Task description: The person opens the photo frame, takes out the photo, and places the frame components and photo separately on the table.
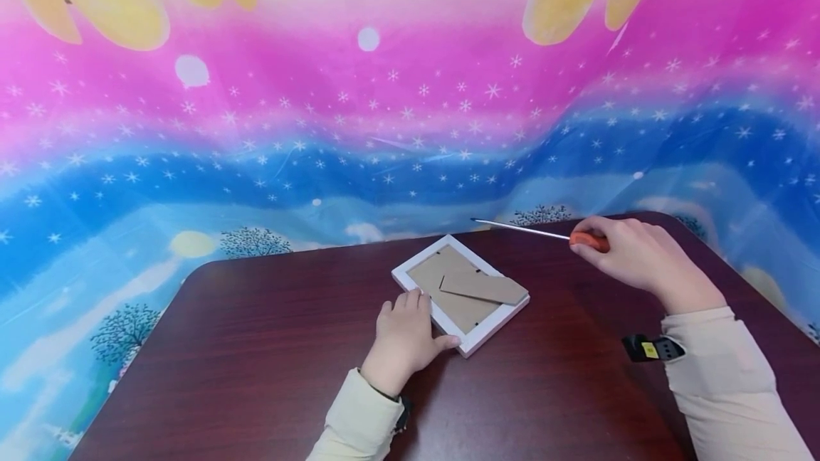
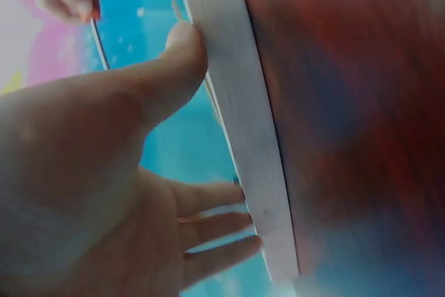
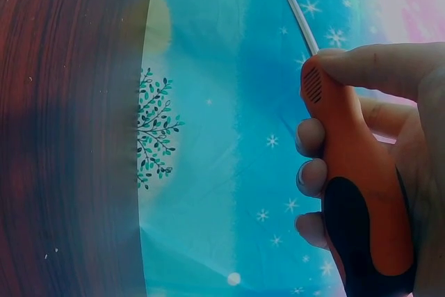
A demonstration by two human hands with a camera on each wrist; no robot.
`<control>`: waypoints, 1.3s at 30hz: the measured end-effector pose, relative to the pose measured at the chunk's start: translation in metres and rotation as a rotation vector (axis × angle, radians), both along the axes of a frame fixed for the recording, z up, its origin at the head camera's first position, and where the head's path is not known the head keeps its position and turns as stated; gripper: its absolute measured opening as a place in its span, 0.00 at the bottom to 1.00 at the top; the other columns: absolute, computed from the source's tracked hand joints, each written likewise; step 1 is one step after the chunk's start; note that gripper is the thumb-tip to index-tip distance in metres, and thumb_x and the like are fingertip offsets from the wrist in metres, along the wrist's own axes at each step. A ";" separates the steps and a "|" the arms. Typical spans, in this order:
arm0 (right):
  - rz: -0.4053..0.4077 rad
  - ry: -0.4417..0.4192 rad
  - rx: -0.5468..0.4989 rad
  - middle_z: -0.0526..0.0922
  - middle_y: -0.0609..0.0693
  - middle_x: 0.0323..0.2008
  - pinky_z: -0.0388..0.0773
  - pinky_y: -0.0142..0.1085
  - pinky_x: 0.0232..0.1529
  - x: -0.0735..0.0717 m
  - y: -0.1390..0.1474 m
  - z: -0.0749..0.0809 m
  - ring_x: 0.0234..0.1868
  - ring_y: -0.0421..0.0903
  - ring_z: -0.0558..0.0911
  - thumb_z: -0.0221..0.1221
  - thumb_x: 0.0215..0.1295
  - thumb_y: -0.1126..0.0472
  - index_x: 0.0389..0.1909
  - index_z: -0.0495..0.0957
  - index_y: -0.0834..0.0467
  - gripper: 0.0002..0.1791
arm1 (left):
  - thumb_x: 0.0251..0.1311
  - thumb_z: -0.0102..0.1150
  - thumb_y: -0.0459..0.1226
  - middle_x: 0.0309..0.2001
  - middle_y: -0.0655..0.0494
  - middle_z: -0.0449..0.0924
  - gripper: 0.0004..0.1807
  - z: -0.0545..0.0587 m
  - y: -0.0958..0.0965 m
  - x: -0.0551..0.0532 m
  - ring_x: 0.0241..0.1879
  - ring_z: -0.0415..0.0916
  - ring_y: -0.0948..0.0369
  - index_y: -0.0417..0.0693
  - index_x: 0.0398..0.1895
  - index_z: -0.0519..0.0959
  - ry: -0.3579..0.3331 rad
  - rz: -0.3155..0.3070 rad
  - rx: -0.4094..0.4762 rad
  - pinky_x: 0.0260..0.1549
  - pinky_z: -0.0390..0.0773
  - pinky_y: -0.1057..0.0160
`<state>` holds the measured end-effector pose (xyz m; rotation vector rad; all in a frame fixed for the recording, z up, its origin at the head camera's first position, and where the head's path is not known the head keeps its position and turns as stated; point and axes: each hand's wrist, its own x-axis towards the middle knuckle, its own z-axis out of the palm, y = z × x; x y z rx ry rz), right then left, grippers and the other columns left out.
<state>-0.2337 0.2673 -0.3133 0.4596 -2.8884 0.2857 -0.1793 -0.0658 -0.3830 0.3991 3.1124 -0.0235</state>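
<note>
A white picture frame [image 1: 476, 342] lies back side up on the table, its brown backing board [image 1: 426, 267] and folded stand [image 1: 480, 287] showing. My left hand [image 1: 403, 333] rests along its near left edge, thumb at the near corner. In the left wrist view the straight fingers [image 2: 215, 231] touch the frame's side [image 2: 243, 123], the thumb further along it. Held up to the right of the frame, my right hand [image 1: 631, 251] grips a screwdriver by its orange and black handle [image 3: 361, 165]. The thin metal shaft [image 1: 522, 228] points left, above the table's far edge.
The dark red wooden table [image 1: 256, 361] has rounded far corners. Right behind it hangs a colourful cloth [image 1: 384, 105] with snowflakes and trees. A black band with a yellow mark [image 1: 650, 349] sits at the right wrist.
</note>
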 end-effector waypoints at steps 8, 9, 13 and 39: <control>0.005 0.009 -0.003 0.71 0.44 0.20 0.63 0.41 0.26 0.000 0.000 -0.001 0.23 0.46 0.70 0.59 0.68 0.43 0.51 0.81 0.53 0.20 | 0.61 0.61 0.60 0.71 0.48 0.64 0.44 -0.007 -0.028 -0.022 0.71 0.60 0.51 0.44 0.73 0.64 -0.046 -0.097 0.212 0.65 0.63 0.46; 0.006 0.009 -0.004 0.71 0.44 0.20 0.63 0.41 0.26 0.001 0.000 -0.001 0.23 0.45 0.70 0.60 0.68 0.43 0.51 0.81 0.53 0.20 | 0.61 0.61 0.59 0.72 0.49 0.63 0.44 -0.008 -0.030 -0.023 0.71 0.59 0.50 0.44 0.74 0.64 -0.055 -0.099 0.208 0.66 0.62 0.45; 0.007 0.016 -0.006 0.72 0.44 0.21 0.64 0.42 0.27 0.001 -0.001 -0.001 0.23 0.45 0.70 0.60 0.68 0.44 0.50 0.81 0.53 0.19 | 0.61 0.60 0.60 0.73 0.50 0.62 0.44 -0.010 -0.033 -0.025 0.72 0.58 0.50 0.45 0.74 0.64 -0.072 -0.092 0.209 0.66 0.60 0.45; 0.004 0.002 -0.004 0.72 0.44 0.21 0.64 0.41 0.27 0.002 -0.002 -0.001 0.23 0.45 0.70 0.61 0.67 0.45 0.50 0.82 0.53 0.19 | 0.57 0.60 0.65 0.57 0.46 0.72 0.43 -0.007 -0.010 -0.005 0.58 0.71 0.48 0.39 0.61 0.72 0.093 0.076 0.049 0.52 0.73 0.48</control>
